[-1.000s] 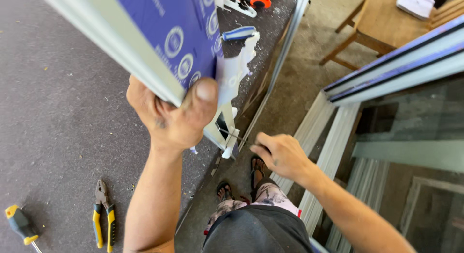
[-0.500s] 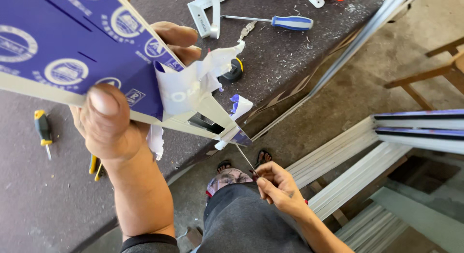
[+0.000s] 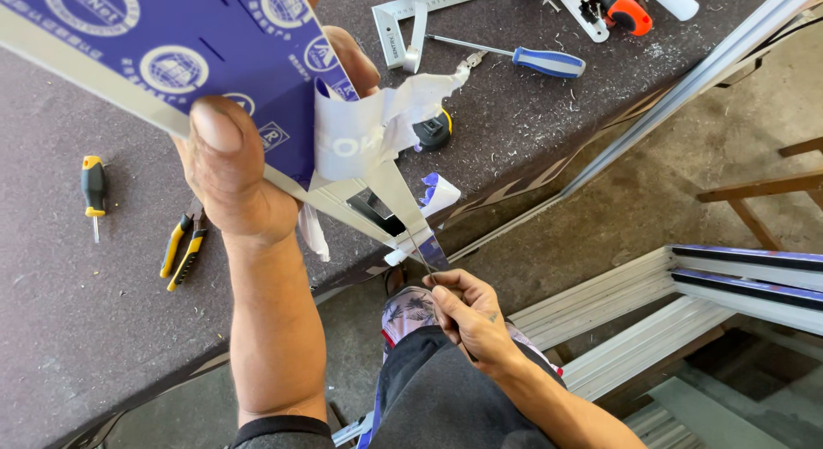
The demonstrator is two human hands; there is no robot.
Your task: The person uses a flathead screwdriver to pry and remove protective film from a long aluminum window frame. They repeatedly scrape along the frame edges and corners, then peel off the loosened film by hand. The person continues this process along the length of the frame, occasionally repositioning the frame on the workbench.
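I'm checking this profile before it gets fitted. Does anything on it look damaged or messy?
Yes. The blue protective film on the aluminium profile is torn and peeled back near the end, hanging in ragged white strips below the left hand. The right hand pinches a thin strand at the profile's tip. Metal shavings litter the workbench.

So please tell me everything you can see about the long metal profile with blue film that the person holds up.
The long pale metal profile with blue protective film is held tilted above the dark workbench. The blue film bears white round marks and is partly peeled, with white torn flaps hanging near its cut end. That end looks mitred, and a dark slot shows in it. The left hand grips it, thumb on the pale edge. The right hand pinches a thin strip or wire that reaches up to its tip.
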